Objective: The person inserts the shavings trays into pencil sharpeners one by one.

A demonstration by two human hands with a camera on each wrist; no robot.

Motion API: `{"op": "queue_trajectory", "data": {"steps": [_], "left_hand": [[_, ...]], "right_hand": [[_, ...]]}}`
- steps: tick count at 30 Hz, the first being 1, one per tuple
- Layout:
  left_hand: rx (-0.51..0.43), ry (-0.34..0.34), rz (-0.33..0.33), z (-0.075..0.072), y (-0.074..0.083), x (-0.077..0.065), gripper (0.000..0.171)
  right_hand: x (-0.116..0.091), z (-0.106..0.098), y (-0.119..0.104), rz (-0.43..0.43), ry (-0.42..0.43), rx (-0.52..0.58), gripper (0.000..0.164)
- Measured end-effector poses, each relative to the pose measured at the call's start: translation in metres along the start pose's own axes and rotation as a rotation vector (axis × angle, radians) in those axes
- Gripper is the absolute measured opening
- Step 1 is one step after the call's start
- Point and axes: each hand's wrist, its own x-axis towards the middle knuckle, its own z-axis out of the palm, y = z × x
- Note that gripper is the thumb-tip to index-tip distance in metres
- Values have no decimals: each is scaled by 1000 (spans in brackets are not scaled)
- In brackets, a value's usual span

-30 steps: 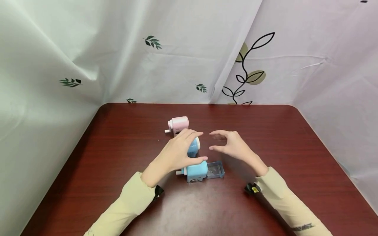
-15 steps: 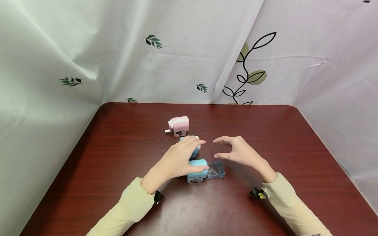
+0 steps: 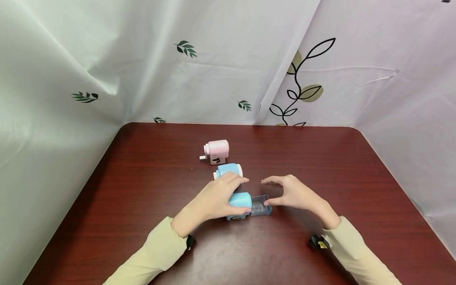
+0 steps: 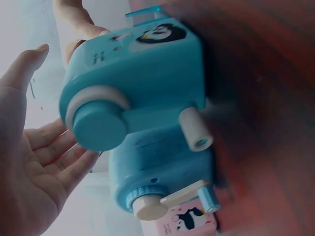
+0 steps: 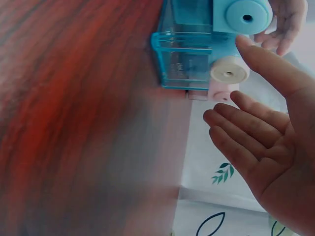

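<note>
A light-blue crank pencil sharpener (image 3: 239, 199) with a penguin picture stands nearest the front, its clear blue drawer (image 3: 259, 210) pulled out to the right. My left hand (image 3: 215, 200) arches over it, thumb and fingers spread apart; the left wrist view leaves a gap between palm and sharpener body (image 4: 162, 73). Beside the drawer, my right hand (image 3: 295, 193) holds its fingers apart with nothing in them, the thumb overlapping the drawer's end in the head view. Directly behind is a second blue sharpener (image 3: 229, 168), partly covered by my left hand.
Farther back on the dark red-brown table (image 3: 160, 158) stands a pink crank sharpener (image 3: 219, 149), its handle to the left. White cloth (image 3: 213, 79) with leaf prints encloses the table's back and sides. The three sharpeners form a row from front to back.
Both hands have come nearer the front. The left hand has shifted from the second blue sharpener onto the front one; the right has moved toward the drawer's end. The sharpeners have stayed put.
</note>
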Motion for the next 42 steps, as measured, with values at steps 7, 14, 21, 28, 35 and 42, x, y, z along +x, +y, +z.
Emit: {"op": "queue_trajectory", "data": {"steps": [7, 14, 21, 28, 35, 42], "left_hand": [[5, -38, -12, 8, -1, 0, 70], [15, -99, -25, 13, -2, -2, 70], [34, -115, -26, 15, -4, -3, 69], [29, -134, -10, 17, -2, -3, 65], [32, -134, 6, 21, -1, -5, 60], [39, -117, 3, 24, 0, -6, 58]], "right_hand": [[-3, 4, 4, -13, -18, -17, 62], [-6, 8, 9, -19, -42, -16, 64], [-7, 11, 13, -40, -56, -22, 67], [-9, 15, 14, -28, -86, -1, 65], [-12, 18, 14, -25, -69, 12, 59], [-13, 22, 14, -26, -51, 14, 58]]}}
